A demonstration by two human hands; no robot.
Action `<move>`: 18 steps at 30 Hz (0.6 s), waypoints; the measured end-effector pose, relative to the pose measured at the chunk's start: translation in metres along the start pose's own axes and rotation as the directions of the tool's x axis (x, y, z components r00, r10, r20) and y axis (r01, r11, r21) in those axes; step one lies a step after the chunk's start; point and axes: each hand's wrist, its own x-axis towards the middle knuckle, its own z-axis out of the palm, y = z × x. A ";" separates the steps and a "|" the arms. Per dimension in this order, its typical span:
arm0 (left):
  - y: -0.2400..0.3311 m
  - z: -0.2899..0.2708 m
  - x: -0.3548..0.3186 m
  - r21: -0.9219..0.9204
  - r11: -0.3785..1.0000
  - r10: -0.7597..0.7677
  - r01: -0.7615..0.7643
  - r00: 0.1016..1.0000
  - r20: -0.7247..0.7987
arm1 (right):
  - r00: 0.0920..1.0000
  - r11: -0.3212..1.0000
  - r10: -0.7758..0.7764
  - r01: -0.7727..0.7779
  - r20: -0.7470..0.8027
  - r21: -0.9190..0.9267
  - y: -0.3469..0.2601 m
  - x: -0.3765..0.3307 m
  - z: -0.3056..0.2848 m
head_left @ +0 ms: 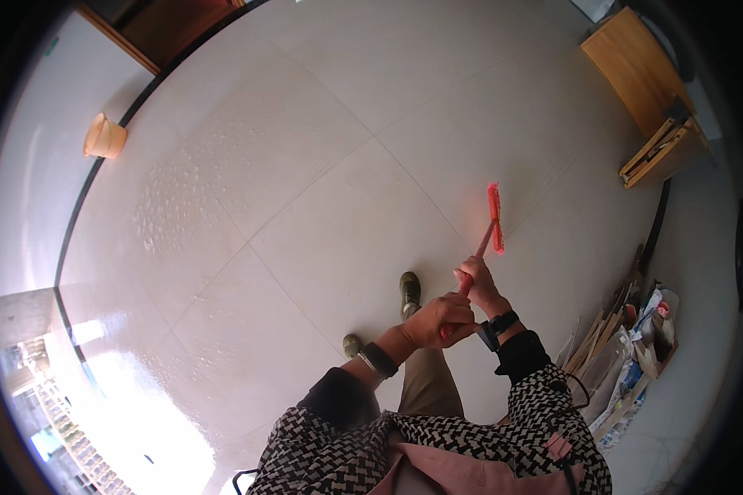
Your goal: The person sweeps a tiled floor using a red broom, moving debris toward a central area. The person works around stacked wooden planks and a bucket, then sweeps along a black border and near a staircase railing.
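Both my hands grip the red handle of a long-handled floor brush [494, 202]. My left hand [439, 322] is closed in a fist around the top end of the handle. A little farther along it, my right hand [477, 283] wraps around the shaft. The brush's narrow red head rests on the pale tiled floor [338, 214], ahead and to the right of my feet. Its bristles are too small to make out well.
Droplets and wet patches [173, 202] spread over the tiles on the left. An orange bucket [105, 138] stands by the left wall. Wooden furniture [636, 70] is at the far right. Wood scraps and bags [627, 355] lie along the right wall. Bright light glares at lower left.
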 end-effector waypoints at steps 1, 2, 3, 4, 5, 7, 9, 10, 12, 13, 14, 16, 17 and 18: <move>-0.003 -0.008 0.011 0.019 0.998 -0.053 0.054 0.998 -0.044 | 0.998 0.998 0.055 -0.055 0.042 0.014 0.003 0.015 0.003; 0.005 -0.019 0.020 0.029 0.993 -0.111 0.113 0.991 -0.082 | 0.983 0.988 0.156 -0.157 0.099 0.008 -0.003 0.026 0.005; 0.020 -0.031 0.031 0.039 0.986 -0.154 0.159 0.981 -0.120 | 0.988 0.999 -0.051 0.051 0.147 0.007 -0.016 0.039 0.013; 0.047 -0.049 0.029 0.061 0.964 -0.246 0.258 0.957 -0.155 | 0.996 0.968 -0.070 0.053 0.058 0.247 -0.041 0.047 0.033; 0.077 -0.069 0.024 0.085 0.942 -0.301 0.323 0.931 -0.207 | 0.977 0.937 -0.208 0.184 0.053 0.297 -0.068 0.050 0.054; 0.110 -0.096 0.021 0.236 0.894 -0.318 0.380 0.911 -0.263 | 0.970 0.785 -0.234 0.148 0.067 0.602 -0.123 0.058 0.107; 0.104 -0.107 0.025 0.329 0.696 -0.531 0.638 0.766 -0.362 | 0.924 0.562 -0.248 -0.108 0.291 0.820 -0.149 0.076 0.154; 0.090 -0.105 0.033 0.325 0.700 -0.482 0.636 0.757 -0.442 | 0.909 0.200 -0.235 -0.302 0.345 0.932 -0.160 0.075 0.166; 0.060 -0.096 0.057 0.440 0.572 -0.610 0.692 0.718 -0.335 | 0.980 -0.030 -0.118 -0.165 0.160 0.986 -0.171 0.084 0.172; 0.050 -0.096 0.075 0.497 0.453 -0.733 0.740 0.626 -0.265 | 0.987 0.086 -0.131 0.103 -0.091 0.991 -0.170 0.092 0.162; 0.053 -0.088 0.092 0.497 0.474 -0.716 0.727 0.647 -0.263 | 0.976 0.241 -0.139 0.200 -0.170 0.950 -0.168 0.097 0.142; 0.071 -0.078 0.125 0.552 0.648 -0.541 0.525 0.827 -0.152 | 0.968 0.232 -0.133 0.241 -0.215 0.942 -0.166 0.103 0.087; 0.086 -0.073 0.141 0.445 0.783 -0.407 0.434 0.899 -0.159 | 0.972 0.261 -0.145 0.219 -0.186 0.940 -0.160 0.108 0.054; 0.097 -0.068 0.155 0.397 0.840 -0.335 0.369 0.929 -0.156 | 0.979 0.319 -0.158 0.172 -0.126 0.932 -0.150 0.113 0.021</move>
